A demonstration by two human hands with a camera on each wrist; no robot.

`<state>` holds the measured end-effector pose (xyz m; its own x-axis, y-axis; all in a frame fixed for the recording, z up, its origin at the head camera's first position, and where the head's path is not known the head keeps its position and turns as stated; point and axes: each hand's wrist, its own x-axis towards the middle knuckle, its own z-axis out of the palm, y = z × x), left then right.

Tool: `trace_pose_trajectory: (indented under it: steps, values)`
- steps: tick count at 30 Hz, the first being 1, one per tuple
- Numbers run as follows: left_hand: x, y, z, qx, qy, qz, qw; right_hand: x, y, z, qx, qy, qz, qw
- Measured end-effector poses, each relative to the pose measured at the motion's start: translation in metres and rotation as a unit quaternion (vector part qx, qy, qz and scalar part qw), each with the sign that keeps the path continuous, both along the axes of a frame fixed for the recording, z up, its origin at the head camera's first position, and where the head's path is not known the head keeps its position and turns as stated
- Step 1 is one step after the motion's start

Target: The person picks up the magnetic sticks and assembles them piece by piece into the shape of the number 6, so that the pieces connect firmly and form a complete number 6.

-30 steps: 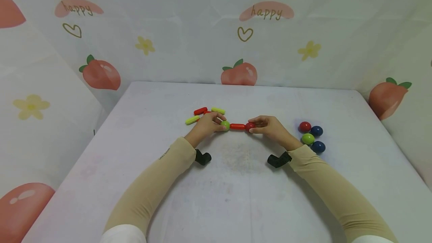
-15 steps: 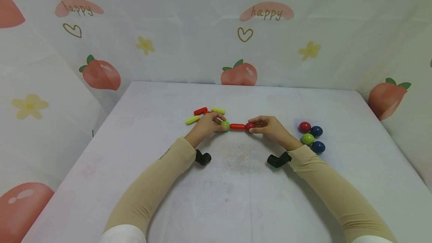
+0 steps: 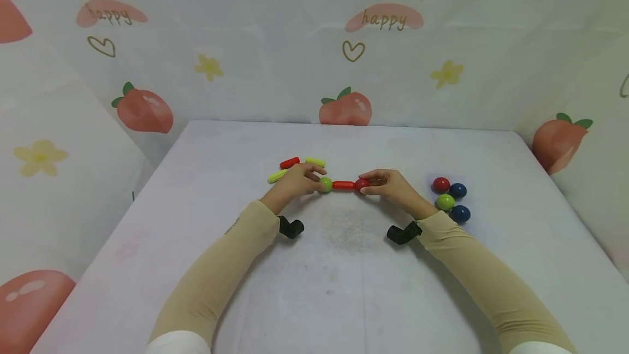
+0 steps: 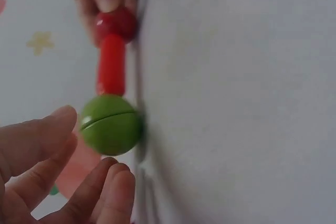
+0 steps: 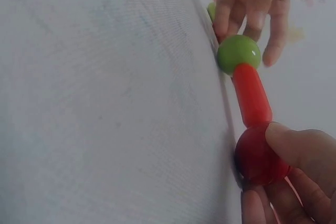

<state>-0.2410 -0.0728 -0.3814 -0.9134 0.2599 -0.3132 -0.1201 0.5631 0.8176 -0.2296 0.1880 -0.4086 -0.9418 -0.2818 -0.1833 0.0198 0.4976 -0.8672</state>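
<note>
A red rod (image 3: 343, 185) joins a green ball (image 3: 326, 184) at its left end to a red ball (image 3: 361, 185) at its right, lying on the table. My right hand (image 3: 395, 190) pinches the red ball; in the right wrist view the thumb (image 5: 299, 145) presses its top side. Around the green ball (image 4: 111, 125), the fingers of my left hand (image 3: 294, 183) are spread, and the left wrist view shows a gap between them and the ball. A seam runs across that ball. My left hand partly hides the loose rods behind it.
Loose red (image 3: 289, 163) and yellow rods (image 3: 315, 161) lie behind my left hand. Near my right forearm sit a red ball (image 3: 440, 184), a green ball (image 3: 445, 202) and two blue balls (image 3: 458, 190). A printed cloth (image 3: 275, 59) hangs behind the table (image 3: 344, 288).
My left hand has loosened from the green ball and drawn slightly left. The right hand stays on the red ball. The head view has shifted a little.
</note>
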Motion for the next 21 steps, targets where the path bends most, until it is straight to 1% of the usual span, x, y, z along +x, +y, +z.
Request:
trace_pose_trajectory:
  steps: [2, 3, 6, 9, 12, 17, 19, 21]
  values:
    - [-0.001, -0.006, 0.005, 0.005, 0.008, -0.003, 1.0, 0.0, 0.0, -0.001, 0.002, -0.003, -0.001, 1.0]
    - [-0.003, -0.01, 0.007, 0.01, 0.013, -0.005, 0.9999, -0.003, 0.001, -0.005, 0.004, -0.001, 0.0, 1.0]
    - [-0.006, -0.023, 0.014, 0.021, 0.026, -0.008, 0.9994, -0.002, 0.001, -0.005, 0.001, -0.001, -0.003, 1.0]
    - [-0.009, -0.038, 0.022, 0.02, 0.026, 0.004, 0.9995, -0.002, 0.0, -0.004, 0.0, 0.0, 0.001, 1.0]
    - [-0.011, -0.053, 0.026, 0.023, 0.021, 0.019, 0.9993, -0.003, 0.0, -0.004, 0.001, -0.003, 0.0, 1.0]
    - [-0.016, -0.073, 0.027, 0.049, 0.018, 0.044, 0.9977, -0.003, 0.0, -0.004, 0.009, -0.009, -0.003, 0.9999]
    - [-0.018, -0.078, 0.026, 0.047, 0.023, 0.054, 0.9972, -0.003, 0.0, -0.003, 0.01, -0.01, -0.005, 0.9999]
    - [-0.02, -0.083, 0.025, 0.029, 0.024, 0.065, 0.9972, -0.003, 0.0, -0.003, 0.009, -0.011, -0.006, 0.9999]
